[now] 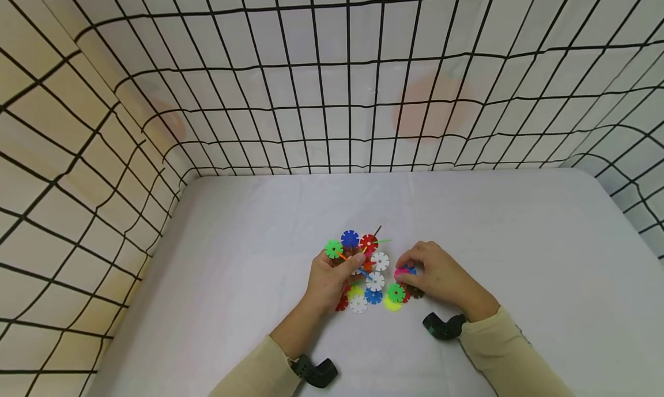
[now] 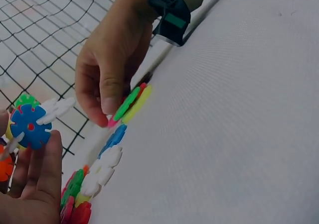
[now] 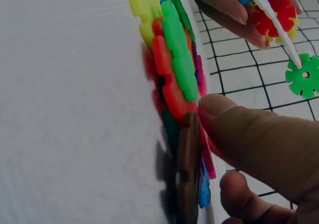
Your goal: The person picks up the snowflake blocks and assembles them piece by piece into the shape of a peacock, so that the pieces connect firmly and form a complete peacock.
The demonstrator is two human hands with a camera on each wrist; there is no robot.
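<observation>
My left hand (image 1: 329, 279) holds a cluster of interlocking notched plastic discs (image 1: 380, 261), slotted together at angles in green, blue, red, orange and white. Its thumb lies across the near side of the cluster, and a blue disc (image 2: 31, 126) shows above its fingers in the left wrist view. To the right, my right hand (image 1: 441, 276) pinches a pink disc (image 1: 402, 272) at the loose pile. Beside its thumb in the right wrist view are a green disc (image 3: 179, 50), a red disc (image 3: 169, 77) and a brown disc (image 3: 187, 169). The right fingertips are partly hidden.
Loose discs lie below the cluster, among them a blue disc (image 1: 373, 296), a white disc (image 1: 358, 304) and a yellow disc (image 1: 392, 304). White cloth covers the table (image 1: 544, 241). A black wire grid (image 1: 349, 103) stands along its back and sides.
</observation>
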